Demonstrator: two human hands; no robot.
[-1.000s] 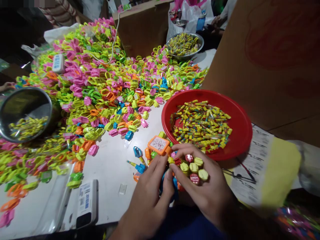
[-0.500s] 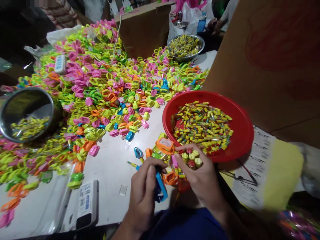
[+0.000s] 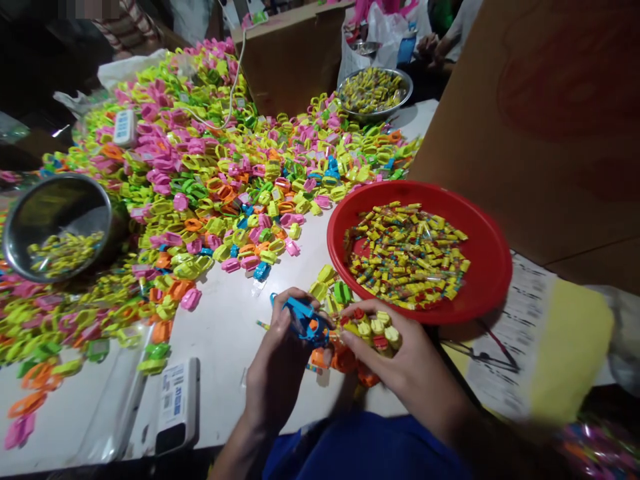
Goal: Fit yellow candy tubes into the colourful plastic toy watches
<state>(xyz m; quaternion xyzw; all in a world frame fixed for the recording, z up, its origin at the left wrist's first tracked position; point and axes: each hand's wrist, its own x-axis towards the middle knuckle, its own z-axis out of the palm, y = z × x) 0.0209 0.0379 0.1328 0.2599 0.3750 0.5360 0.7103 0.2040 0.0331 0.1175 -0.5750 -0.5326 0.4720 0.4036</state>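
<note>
My left hand is closed around a blue plastic toy watch, held up above the white table. Close beside it, my right hand is wrapped round a bunch of small candy tubes with yellow and red ends. The fingertips of both hands nearly meet. Under and behind them lie orange toy watches, partly covered by my right hand, and a green toy watch among yellow ones. A thin striped tube pokes out to the left of my left hand.
A red basin of yellow candy tubes stands at the right. Steel bowls sit far left and at the back. Toy watches are heaped across the table. A white box-like device lies near the front edge; cardboard rises at right.
My left hand has lifted and turned, bringing the blue toy watch up into clear view. An orange toy watch near my right fingertips is gone from there; yellow and green ones now show.
</note>
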